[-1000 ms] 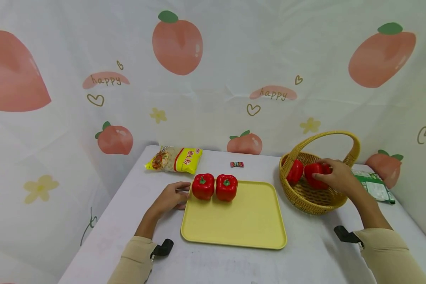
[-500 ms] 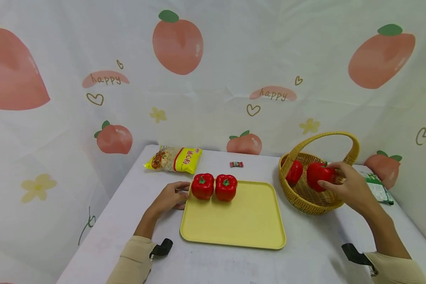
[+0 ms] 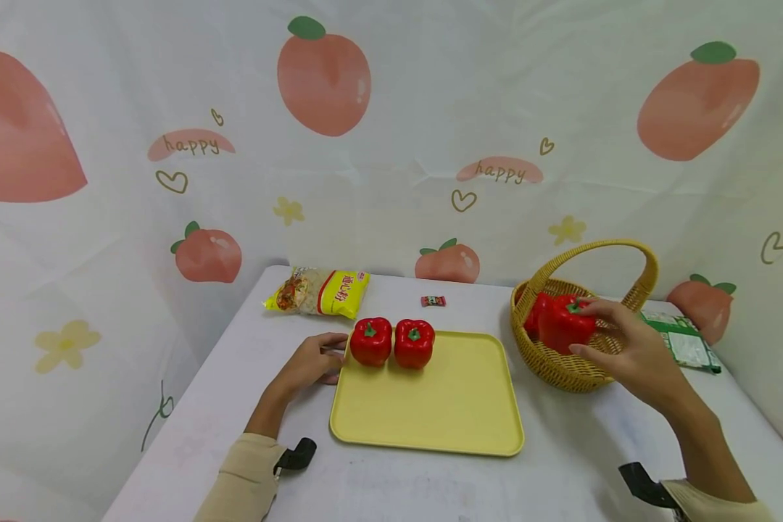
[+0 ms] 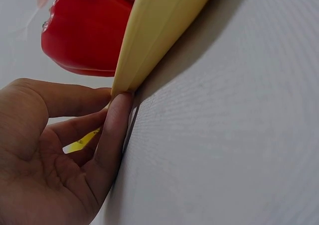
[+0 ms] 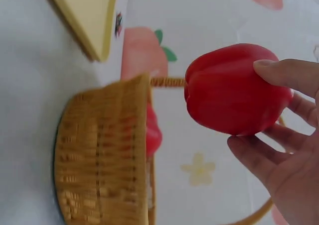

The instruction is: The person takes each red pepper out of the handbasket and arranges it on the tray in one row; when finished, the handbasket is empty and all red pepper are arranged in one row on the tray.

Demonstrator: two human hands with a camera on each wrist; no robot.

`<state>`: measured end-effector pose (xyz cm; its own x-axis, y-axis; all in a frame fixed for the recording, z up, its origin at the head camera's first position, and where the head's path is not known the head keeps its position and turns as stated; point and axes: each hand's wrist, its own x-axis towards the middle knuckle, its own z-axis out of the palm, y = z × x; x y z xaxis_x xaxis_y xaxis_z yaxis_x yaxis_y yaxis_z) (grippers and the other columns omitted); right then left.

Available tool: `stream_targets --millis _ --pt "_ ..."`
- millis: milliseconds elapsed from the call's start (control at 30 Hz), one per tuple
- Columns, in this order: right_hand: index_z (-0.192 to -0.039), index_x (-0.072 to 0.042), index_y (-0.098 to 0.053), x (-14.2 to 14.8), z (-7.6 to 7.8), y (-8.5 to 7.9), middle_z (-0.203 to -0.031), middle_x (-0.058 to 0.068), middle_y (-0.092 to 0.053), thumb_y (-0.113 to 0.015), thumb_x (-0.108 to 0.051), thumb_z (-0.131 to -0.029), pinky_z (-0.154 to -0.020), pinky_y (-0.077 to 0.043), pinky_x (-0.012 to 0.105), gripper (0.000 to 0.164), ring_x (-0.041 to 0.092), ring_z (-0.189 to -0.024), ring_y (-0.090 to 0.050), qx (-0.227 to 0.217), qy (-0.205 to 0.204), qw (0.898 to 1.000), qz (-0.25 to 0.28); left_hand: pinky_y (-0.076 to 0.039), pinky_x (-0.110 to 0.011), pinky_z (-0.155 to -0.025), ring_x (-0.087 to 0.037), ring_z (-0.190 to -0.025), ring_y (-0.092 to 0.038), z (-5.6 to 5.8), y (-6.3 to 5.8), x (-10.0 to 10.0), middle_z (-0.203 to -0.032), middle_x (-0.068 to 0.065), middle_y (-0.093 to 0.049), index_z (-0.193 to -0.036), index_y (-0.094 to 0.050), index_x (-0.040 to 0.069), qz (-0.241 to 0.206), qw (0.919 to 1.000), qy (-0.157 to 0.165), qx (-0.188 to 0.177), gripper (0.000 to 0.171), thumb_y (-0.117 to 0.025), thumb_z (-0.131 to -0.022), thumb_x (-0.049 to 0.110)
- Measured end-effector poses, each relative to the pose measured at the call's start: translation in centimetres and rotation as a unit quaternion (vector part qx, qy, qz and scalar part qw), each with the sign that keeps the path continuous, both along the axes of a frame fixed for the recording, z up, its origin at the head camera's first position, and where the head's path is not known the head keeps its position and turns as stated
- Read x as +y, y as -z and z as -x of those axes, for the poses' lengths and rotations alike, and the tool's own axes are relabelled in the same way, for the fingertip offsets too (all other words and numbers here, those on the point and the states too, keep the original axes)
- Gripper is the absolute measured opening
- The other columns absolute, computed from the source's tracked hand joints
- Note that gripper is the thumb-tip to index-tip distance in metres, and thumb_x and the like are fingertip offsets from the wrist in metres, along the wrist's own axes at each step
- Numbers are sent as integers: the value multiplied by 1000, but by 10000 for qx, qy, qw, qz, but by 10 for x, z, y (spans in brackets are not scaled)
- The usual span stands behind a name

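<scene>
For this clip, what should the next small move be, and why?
Probably the right hand should carry its red pepper over to the yellow tray: the pepper is clear above the basket, the tray has bare space beside its two red peppers, and the left hand holds the tray.

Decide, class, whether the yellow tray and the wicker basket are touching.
Apart. The head view shows a strip of white table between the yellow tray and the wicker basket.
</scene>
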<state>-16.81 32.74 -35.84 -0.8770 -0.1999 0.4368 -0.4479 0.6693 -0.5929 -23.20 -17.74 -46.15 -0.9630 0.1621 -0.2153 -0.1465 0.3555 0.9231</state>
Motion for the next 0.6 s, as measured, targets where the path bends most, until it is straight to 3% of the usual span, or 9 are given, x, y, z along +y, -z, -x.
stream_targets --millis 133,400,600 --pt "-137 -4 -57 -16 0 0 -144 18 -58 -86 4 -82 -92 -47 1 63 -13 -125 -47 94 -348 9993 108 -66 -33 -77 -21 -112 -67 0 0 0 -145 -16 -62 -151 -55 1 49 10000 0 21 56 -65 -96 7" --pt "-152 -10 -53 -42 9 12 -144 16 -60 -88 1 -82 -94 -50 6 79 -13 -128 -48 58 -649 9978 123 -66 -33 -79 -22 -112 -67 1 0 0 -146 -16 -62 -151 -56 3 87 10000 -4 -8 56 -66 -96 8" --pt "-153 -11 -54 -59 17 21 -144 16 -61 -89 -2 -82 -93 -58 18 79 26 -125 -62 -117 -832 9964 98 -66 -34 -78 -21 -110 -68 1 1 0 -144 -16 -63 -150 -56 2 75 10000 -18 11 55 -66 -96 8"
